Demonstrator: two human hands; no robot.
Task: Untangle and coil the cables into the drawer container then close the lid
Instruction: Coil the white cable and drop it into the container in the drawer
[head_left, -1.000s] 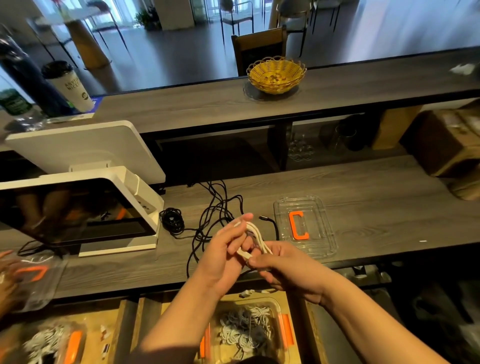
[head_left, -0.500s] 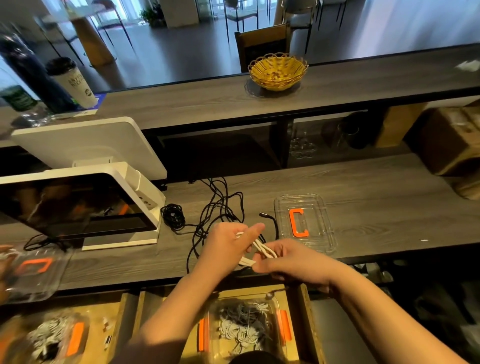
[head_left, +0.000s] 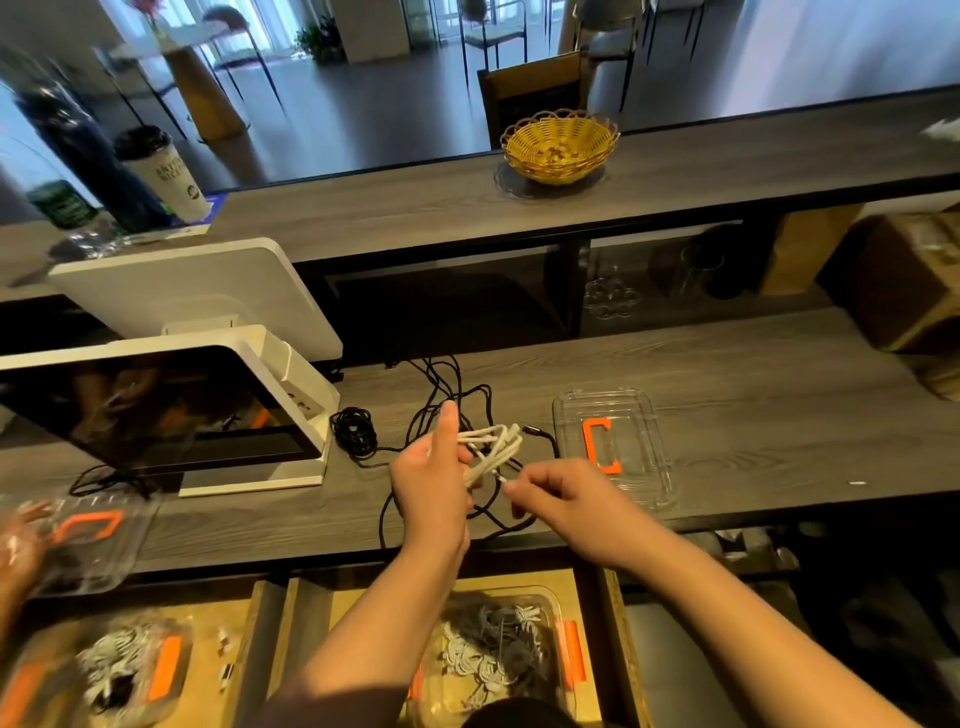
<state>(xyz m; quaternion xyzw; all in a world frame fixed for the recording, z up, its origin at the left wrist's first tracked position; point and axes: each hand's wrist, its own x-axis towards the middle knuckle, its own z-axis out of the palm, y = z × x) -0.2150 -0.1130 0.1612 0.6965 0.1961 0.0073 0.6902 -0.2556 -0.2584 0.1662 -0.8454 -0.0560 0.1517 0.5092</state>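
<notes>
A white cable (head_left: 493, 446) is looped into a loose coil around the fingers of my left hand (head_left: 434, 480), held above the counter. My right hand (head_left: 563, 499) pinches the cable's free end just right of the coil. Under my hands a tangle of black cables (head_left: 441, 395) lies on the grey counter, with a small black coil (head_left: 356, 431) to its left. The clear lid with an orange handle (head_left: 605, 447) rests on the counter to the right. Below, in the open drawer, the clear container (head_left: 498, 644) with orange clips holds several white and grey cables.
A white point-of-sale screen (head_left: 171, 405) stands at the left. Another person's hand (head_left: 15, 551) holds a second clear lid (head_left: 93, 535) at far left, above a second container (head_left: 104, 670) in the neighbouring drawer. A yellow basket (head_left: 561, 143) sits on the upper shelf.
My hands have moved apart. The left hand rose with the white coil on its fingers, and the right hand drew the cable's end out to the right.
</notes>
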